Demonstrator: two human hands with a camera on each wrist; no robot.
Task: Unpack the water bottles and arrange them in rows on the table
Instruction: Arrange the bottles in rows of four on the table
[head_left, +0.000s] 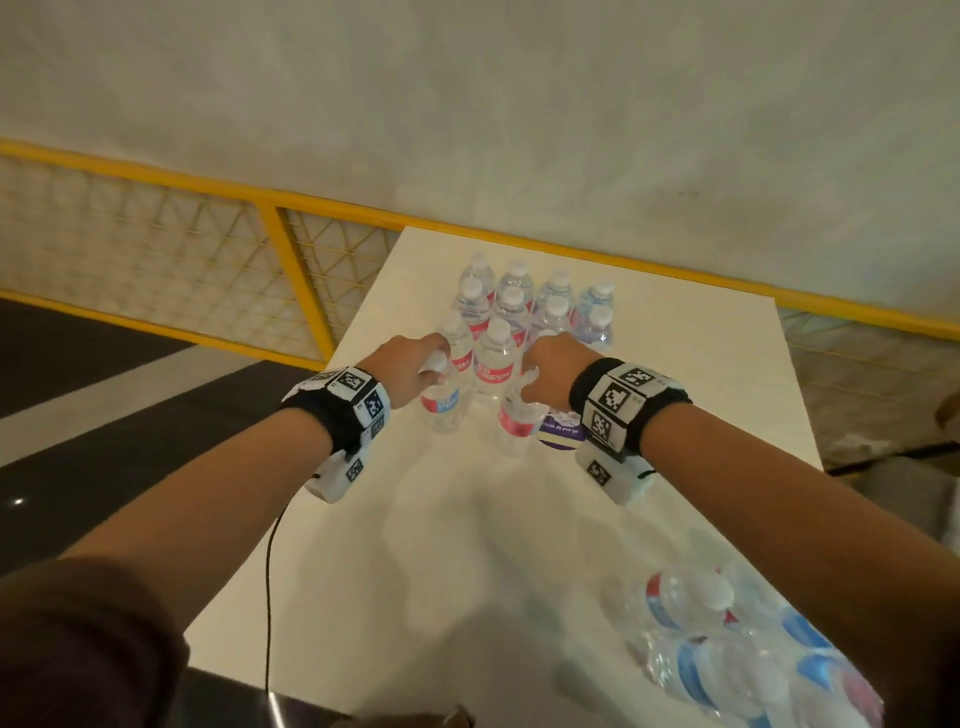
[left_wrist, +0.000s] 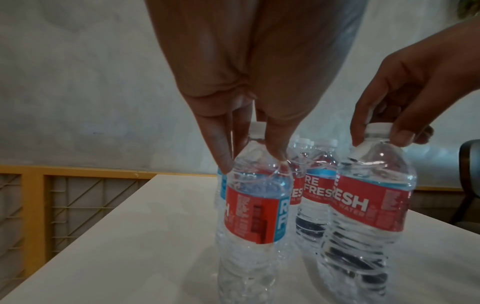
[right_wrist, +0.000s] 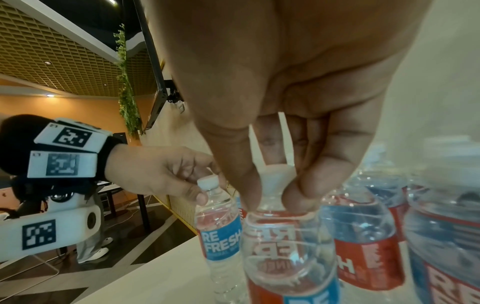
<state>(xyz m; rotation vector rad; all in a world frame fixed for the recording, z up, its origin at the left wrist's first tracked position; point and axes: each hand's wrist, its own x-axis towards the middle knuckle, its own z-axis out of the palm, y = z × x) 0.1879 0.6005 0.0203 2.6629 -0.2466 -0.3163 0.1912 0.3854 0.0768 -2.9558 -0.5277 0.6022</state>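
Note:
Several clear water bottles (head_left: 511, 306) with red and blue labels stand in rows at the far end of the white table (head_left: 701, 374). My left hand (head_left: 423, 364) pinches the neck of an upright bottle (head_left: 441, 405) just in front of the rows. In the left wrist view the left hand (left_wrist: 253, 162) holds that bottle (left_wrist: 257, 207) with its base at the table. My right hand (head_left: 540, 374) pinches the capped neck of a second upright bottle (head_left: 517, 423) to the right. In the right wrist view the right hand (right_wrist: 271, 201) holds that bottle (right_wrist: 288, 246).
A torn plastic pack (head_left: 727, 654) with several more bottles lies at the table's near right corner. A round purple sticker (head_left: 558, 431) lies under my right wrist. A yellow mesh railing (head_left: 270, 228) runs behind the table. A black cable (head_left: 270, 571) hangs off the left edge.

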